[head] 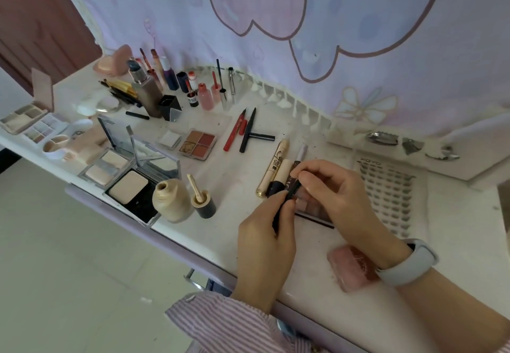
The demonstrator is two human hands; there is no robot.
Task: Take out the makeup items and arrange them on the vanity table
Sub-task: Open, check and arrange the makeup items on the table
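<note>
On the white vanity table (242, 176), near its front edge, both hands hold 1 slim black makeup stick (290, 193). Left hand (266, 238) grips the lower part, fingers curled round it. Right hand (335, 187) pinches the upper end. A gold mascara tube (271, 169) lies just beside.

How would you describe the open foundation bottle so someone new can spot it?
On the white vanity table, look near the front edge, right of the open black powder compact. The foundation bottle is round, beige and uncapped. Unlike its neighbours, its black cap stands beside it with the applicator wand pointing up.
</note>
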